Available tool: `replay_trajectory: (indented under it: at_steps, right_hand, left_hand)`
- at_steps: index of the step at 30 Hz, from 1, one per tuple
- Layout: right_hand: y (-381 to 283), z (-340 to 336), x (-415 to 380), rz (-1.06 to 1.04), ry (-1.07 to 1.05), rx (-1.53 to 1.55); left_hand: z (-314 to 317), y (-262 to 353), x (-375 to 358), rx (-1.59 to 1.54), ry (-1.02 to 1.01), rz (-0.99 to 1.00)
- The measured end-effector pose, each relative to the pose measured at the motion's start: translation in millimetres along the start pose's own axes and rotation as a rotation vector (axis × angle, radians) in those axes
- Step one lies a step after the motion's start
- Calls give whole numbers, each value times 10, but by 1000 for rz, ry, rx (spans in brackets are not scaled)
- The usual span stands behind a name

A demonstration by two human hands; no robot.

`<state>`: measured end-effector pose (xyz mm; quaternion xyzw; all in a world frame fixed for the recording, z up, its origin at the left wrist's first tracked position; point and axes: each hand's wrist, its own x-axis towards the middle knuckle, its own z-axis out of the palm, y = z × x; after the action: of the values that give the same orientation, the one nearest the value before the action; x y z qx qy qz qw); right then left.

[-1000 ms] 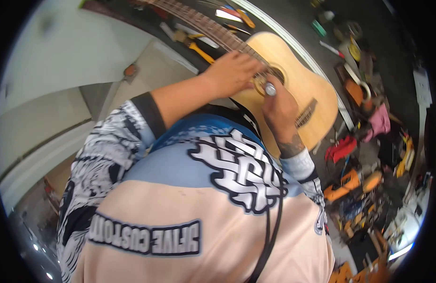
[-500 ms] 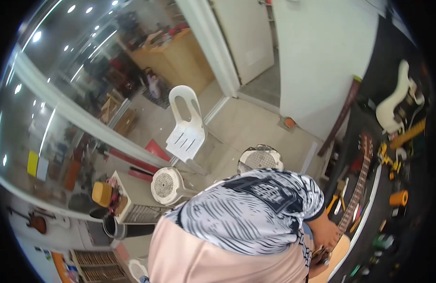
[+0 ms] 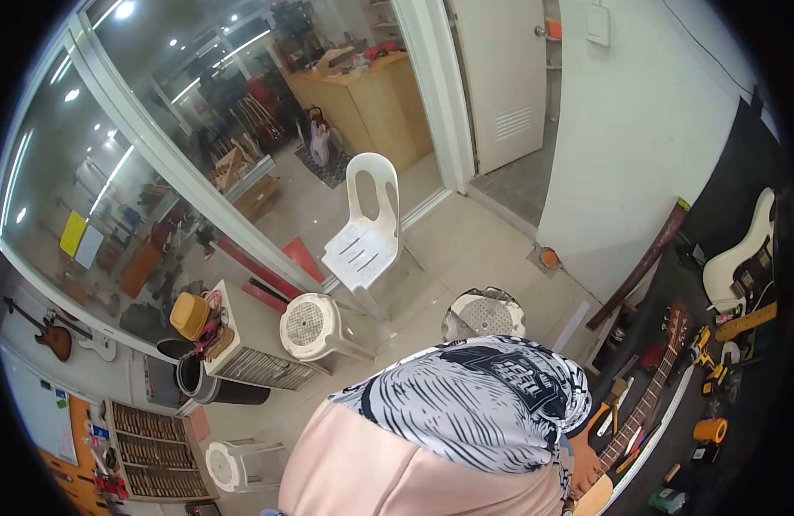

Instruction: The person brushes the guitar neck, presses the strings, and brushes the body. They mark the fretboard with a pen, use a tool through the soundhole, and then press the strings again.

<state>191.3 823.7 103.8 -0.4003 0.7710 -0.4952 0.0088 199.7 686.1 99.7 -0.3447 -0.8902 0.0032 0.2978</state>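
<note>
The guitar neck (image 3: 639,411) runs diagonally along the dark workbench at the right, its headstock towards the top. My left hand (image 3: 585,465) reaches out of a black-and-white patterned sleeve and is closed over the neck near the body end, its fingers curved across the fretboard. Only a corner of the pale guitar body (image 3: 593,499) shows at the bottom edge. My right hand is out of view. Orange-handled pliers (image 3: 600,416) and other slim tools lie beside the neck.
A white guitar body (image 3: 730,273), a yellow drill (image 3: 699,344) and an orange roll (image 3: 711,430) are on the bench. Stools (image 3: 484,316) and a white plastic chair (image 3: 362,245) stand on the floor. Behind are a glass partition and an open door (image 3: 500,86).
The view has shifted, so the room sits lower and farther right, with more shelving visible at lower left. My right hand, seen earlier below the left, has dropped out of view.
</note>
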Motion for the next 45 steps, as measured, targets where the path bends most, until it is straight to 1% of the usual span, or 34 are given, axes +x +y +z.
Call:
replay_trajectory:
  at_steps: [7,18,35,45]
  right_hand:
    - [21,100,123,-3,-33,22]
    - [33,157,151,11,-68,37]
    - [27,180,143,40,-125,48]
    - [44,135,103,69,-145,48]
  left_hand:
    - [-53,62,-88,26,53,13]
    - [-87,117,-112,46,77,35]
    - [-89,133,-85,59,86,71]
    - [-109,18,11,27,54,70]
